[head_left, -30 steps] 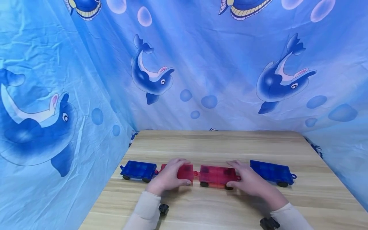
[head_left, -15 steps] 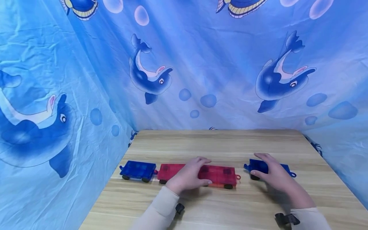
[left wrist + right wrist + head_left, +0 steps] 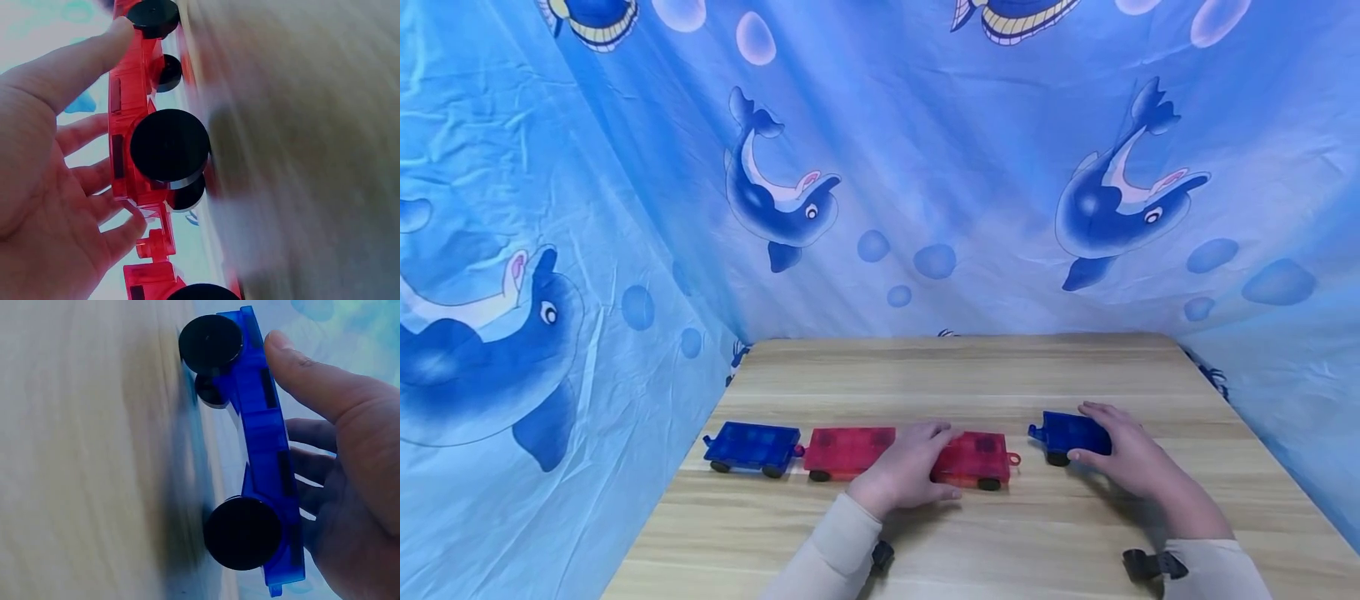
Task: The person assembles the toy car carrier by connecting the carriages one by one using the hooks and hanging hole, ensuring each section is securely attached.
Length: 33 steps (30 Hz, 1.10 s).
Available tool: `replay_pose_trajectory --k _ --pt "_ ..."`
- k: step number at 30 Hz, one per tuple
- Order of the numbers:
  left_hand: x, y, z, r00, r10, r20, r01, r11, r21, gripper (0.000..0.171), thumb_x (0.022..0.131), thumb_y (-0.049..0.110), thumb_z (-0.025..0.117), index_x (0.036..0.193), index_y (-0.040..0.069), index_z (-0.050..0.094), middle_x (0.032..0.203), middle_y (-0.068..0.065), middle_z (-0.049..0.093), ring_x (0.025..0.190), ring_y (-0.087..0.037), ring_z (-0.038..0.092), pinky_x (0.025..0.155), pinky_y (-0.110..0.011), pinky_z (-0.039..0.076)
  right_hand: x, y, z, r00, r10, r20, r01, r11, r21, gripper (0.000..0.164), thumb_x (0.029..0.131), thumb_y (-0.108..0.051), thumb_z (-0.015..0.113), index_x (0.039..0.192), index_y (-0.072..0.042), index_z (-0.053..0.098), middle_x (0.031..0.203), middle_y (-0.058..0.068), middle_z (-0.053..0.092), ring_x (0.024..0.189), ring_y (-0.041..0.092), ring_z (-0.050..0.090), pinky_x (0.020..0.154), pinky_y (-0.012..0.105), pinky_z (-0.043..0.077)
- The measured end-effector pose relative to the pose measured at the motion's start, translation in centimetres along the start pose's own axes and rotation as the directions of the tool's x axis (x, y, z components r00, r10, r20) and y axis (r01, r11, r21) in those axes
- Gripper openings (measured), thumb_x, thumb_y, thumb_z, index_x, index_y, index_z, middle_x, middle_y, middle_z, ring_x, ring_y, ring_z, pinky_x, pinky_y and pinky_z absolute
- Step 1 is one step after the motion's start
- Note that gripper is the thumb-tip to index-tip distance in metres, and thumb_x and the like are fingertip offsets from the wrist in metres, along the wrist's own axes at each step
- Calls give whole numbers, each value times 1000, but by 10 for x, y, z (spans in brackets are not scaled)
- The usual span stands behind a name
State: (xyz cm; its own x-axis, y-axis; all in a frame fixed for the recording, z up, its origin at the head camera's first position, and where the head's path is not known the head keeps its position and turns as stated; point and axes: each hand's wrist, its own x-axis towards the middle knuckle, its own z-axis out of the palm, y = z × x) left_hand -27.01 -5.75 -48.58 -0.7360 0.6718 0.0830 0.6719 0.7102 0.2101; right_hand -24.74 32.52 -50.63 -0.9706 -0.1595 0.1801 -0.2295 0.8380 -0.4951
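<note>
My left hand [image 3: 908, 471] spans the right-hand red toy train car [image 3: 981, 457], thumb on its near side and fingers beyond it. In the left wrist view, this red car's [image 3: 130, 94] black wheels face the camera. A coupling joins it to another red car [image 3: 846, 450], which links to a blue car [image 3: 758, 443] on the left. My right hand [image 3: 1127, 458] grips a separate blue car [image 3: 1067, 432] between thumb and fingers. Its hook points at the red car's end loop, with a gap between them. The palm covers this blue car's right end.
The cars stand in a row on a wood-grain table [image 3: 925, 379]. Behind and to the left hangs a blue curtain [image 3: 880, 167] with printed dolphins. Black wrist straps [image 3: 1153, 565] sit at both cuffs.
My left hand has moved right, from the left red car to the right one. My right hand has left that red car and taken hold of the separate blue car. The view has shifted slightly.
</note>
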Motion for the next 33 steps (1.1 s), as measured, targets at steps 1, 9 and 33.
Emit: replay_pose_trajectory --k 1,9,33 --pt "0 0 1 1000 -1 -5 1 1000 7 90 87 55 83 160 19 45 156 -3 48 144 -26 45 117 -47 40 0 1 1 1000 5 5 -5 1000 -8 93 89 -57 78 154 2 46 154 33 41 138 61 35 103 80 33" --pt "-1 -2 4 999 -18 -44 20 999 37 82 86 50 85 154 18 52 145 -1 56 136 -22 52 113 -41 45 -3 -4 4 1000 8 9 -8 999 -31 90 88 -55 80 151 3 51 149 34 47 134 61 40 101 80 35" --pt "-3 -8 6 992 -63 -112 66 998 21 81 77 53 91 146 24 61 134 2 64 127 -22 58 111 -47 45 -1 -15 8 998 -52 17 53 997 -59 84 85 -49 85 148 -2 56 147 29 53 135 57 44 103 76 38"
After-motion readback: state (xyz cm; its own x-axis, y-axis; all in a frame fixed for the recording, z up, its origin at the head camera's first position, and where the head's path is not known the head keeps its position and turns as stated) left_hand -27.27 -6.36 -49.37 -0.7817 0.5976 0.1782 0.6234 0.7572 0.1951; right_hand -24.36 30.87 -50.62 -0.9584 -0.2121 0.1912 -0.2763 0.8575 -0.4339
